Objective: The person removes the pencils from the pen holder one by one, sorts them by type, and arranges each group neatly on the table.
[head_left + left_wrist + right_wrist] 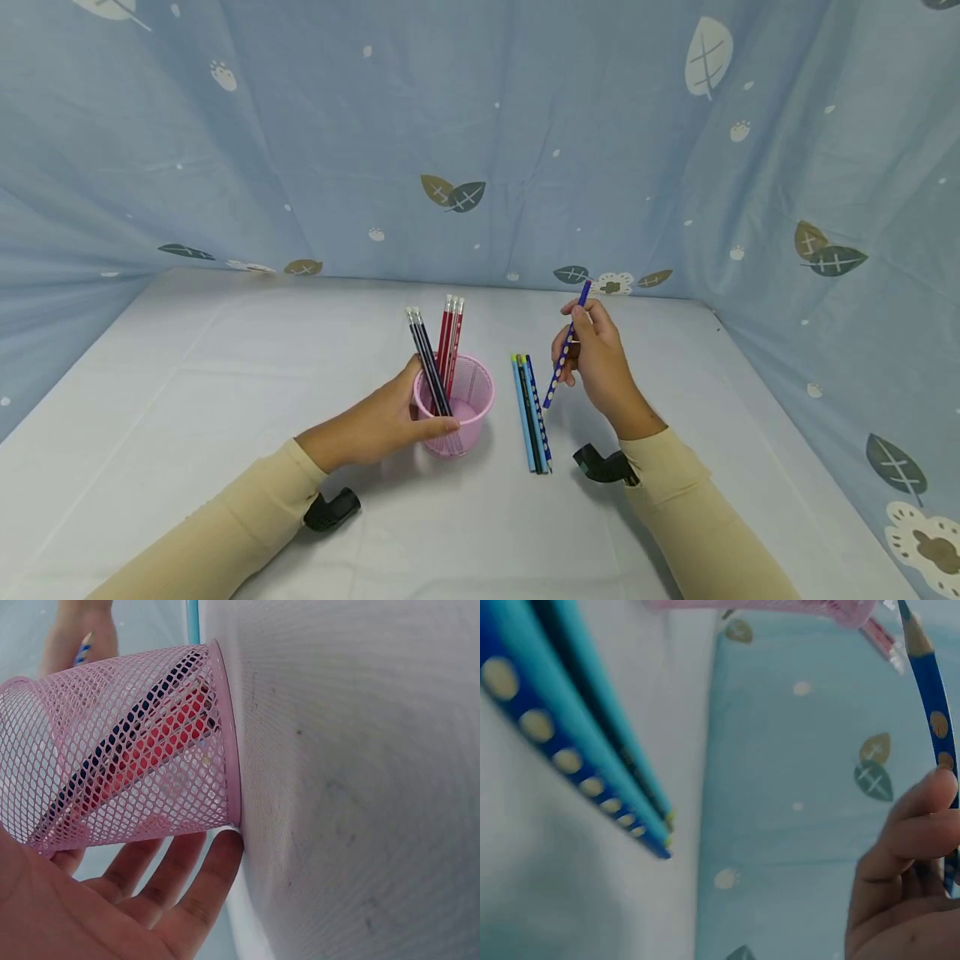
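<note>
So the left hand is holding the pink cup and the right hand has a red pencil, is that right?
Almost: the pencil in the right hand is blue with pale spots, not red, as the head view shows. The left hand does hold the pink cup.

In the head view, the pink cup [472, 433] hides part of the left hand [378, 421]; both sleeves [240, 517] run off the near edge. The right wrist view blurs and crops the flat-lying pencils [589, 735].

Plain beige sleeves [697, 512], black rounded wrist-worn devices [332, 510]
</note>
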Available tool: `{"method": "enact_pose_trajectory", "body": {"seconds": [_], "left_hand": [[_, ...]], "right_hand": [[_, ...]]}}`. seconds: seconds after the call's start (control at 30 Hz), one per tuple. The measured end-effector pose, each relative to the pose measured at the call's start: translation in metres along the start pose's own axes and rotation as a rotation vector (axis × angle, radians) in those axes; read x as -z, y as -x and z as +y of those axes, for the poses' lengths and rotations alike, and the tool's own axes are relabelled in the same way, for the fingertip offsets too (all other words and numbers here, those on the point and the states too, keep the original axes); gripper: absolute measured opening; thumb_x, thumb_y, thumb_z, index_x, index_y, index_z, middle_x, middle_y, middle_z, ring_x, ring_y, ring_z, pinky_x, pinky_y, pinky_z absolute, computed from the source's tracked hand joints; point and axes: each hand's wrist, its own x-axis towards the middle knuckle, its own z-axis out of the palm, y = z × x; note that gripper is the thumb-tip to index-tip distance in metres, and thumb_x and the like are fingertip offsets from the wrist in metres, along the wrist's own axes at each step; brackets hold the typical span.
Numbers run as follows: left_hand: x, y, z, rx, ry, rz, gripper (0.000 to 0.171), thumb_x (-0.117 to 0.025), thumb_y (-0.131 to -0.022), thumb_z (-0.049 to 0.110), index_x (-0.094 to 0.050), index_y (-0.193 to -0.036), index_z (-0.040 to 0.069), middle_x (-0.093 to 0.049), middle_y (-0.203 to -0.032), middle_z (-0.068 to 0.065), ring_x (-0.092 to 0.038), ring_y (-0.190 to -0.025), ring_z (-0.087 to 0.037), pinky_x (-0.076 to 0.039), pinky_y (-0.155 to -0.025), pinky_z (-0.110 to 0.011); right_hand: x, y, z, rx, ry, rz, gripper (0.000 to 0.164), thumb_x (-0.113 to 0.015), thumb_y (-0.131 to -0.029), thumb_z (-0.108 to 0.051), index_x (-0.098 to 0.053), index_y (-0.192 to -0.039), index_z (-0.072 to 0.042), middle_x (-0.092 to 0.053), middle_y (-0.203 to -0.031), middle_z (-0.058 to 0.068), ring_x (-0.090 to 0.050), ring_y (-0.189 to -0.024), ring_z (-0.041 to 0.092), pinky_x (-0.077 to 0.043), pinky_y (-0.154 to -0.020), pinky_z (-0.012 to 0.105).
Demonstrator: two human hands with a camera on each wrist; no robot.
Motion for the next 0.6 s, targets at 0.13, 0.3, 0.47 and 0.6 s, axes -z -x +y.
{"method": "enact_pose_trajectory", "body": {"seconds": [0.13, 0.3, 0.47, 0.6], "left_hand": [[0.001, 0.000, 0.000, -0.001, 0.006, -0.004, 0.085, -0.073, -0.089, 0.045, -0.020, -0.151, 0.021, -0.058, -0.134, -0.009, -0.059, -0.118, -0.017, -0.046, -0.103, -0.043], [0.001, 0.000, 0.000, 0.002, -0.001, -0.003, 0.086, -0.073, -0.089, 0.046, -0.019, -0.151, 0.023, -0.059, -0.133, -0.009, -0.059, -0.117, -0.017, -0.046, -0.103, -0.043], [0.001, 0.001, 0.001, 0.005, -0.024, 0.000, 0.086, -0.073, -0.089, 0.047, -0.020, -0.151, 0.020, -0.057, -0.136, -0.009, -0.057, -0.122, -0.020, -0.043, -0.106, -0.047], [0.001, 0.000, 0.001, 0.001, -0.042, 0.004, 0.087, -0.072, -0.089, 0.048, -0.019, -0.152, 0.020, -0.055, -0.138, -0.008, -0.055, -0.125, -0.020, -0.042, -0.108, -0.048]], "right_hand": [[0.003, -0.005, 0.009, -0.131, 0.065, -0.086, 0.030, -0.029, -0.111, -0.033, -0.040, -0.126, -0.009, -0.057, -0.068, 0.004, -0.049, -0.046, 0.016, -0.044, -0.043, 0.025], [0.006, -0.010, 0.021, -0.290, 0.146, -0.170, 0.034, -0.029, -0.110, -0.022, -0.037, -0.137, -0.004, -0.058, -0.071, 0.006, -0.050, -0.048, 0.017, -0.046, -0.046, 0.026], [0.008, -0.012, 0.031, -0.395, 0.231, -0.232, 0.038, -0.032, -0.105, -0.016, -0.040, -0.140, -0.005, -0.059, -0.071, 0.007, -0.053, -0.047, 0.018, -0.047, -0.046, 0.029], [0.012, -0.011, 0.036, -0.435, 0.324, -0.283, 0.040, -0.037, -0.102, -0.014, -0.042, -0.141, -0.006, -0.061, -0.068, 0.008, -0.054, -0.045, 0.017, -0.049, -0.046, 0.029]]}}
